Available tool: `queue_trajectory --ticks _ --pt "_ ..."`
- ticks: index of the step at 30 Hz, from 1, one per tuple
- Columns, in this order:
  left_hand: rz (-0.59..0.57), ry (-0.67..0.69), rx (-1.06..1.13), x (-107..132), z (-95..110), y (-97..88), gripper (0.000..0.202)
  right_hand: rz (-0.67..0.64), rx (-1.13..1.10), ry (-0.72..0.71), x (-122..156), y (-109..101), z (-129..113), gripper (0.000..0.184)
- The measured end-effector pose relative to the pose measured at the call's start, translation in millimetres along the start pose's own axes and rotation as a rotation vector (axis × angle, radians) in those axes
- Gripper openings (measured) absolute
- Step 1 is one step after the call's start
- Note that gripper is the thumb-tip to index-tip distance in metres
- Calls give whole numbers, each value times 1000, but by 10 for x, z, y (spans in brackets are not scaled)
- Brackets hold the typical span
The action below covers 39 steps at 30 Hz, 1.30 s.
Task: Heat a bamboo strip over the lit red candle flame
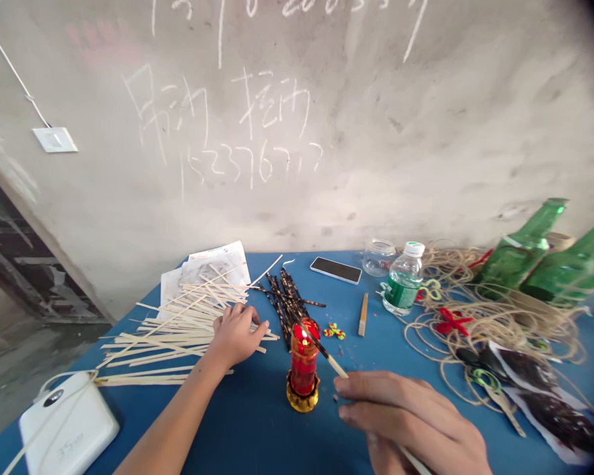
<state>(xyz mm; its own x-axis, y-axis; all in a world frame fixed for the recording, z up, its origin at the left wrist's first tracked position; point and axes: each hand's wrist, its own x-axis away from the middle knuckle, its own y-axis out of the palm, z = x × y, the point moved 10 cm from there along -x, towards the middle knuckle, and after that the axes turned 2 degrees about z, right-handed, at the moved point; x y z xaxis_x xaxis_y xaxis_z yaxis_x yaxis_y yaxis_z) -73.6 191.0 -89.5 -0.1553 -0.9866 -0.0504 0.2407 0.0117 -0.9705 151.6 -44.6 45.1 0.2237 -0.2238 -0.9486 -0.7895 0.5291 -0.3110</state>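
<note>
My right hand (406, 415) pinches a thin wooden stick (337, 367) between thumb and fingers, its far end charred dark. That dark end slants across the top of a red candle holder (303, 369) on a gold base, where a small flame (301, 334) glows. My left hand (240, 335) lies on a spread of pale wooden sticks (148, 346), thumb apart from the loosely bent fingers. No grip shows there, though the fingertips are partly hidden. Right of it lies a bundle of sticks with dark scorched bands (283, 300).
A phone (335, 269), glass jar (377, 257), water bottle (403, 284) and small wooden block (363, 315) lie behind the candle. Tangled twine (445, 323), green bottles (519, 251) and scissors (505, 406) fill the right. A white power bank (69, 422) sits front left, papers (232, 260) behind the sticks.
</note>
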Motion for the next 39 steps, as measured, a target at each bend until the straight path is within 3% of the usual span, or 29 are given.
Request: queue_trajectory --ticks 15,21,30,39 --pt "5 -2 -2 -22 -20 16 30 22 4 25 61 54 49 35" --pt "-3 -8 1 -30 -23 17 28 -156 -45 53 -34 90 31 38" --pt "4 -3 -3 -28 -15 14 26 -158 -60 126 -15 151 108 35" --pt "1 -10 -4 1 -12 -7 27 -158 -330 255 108 234 294 25"
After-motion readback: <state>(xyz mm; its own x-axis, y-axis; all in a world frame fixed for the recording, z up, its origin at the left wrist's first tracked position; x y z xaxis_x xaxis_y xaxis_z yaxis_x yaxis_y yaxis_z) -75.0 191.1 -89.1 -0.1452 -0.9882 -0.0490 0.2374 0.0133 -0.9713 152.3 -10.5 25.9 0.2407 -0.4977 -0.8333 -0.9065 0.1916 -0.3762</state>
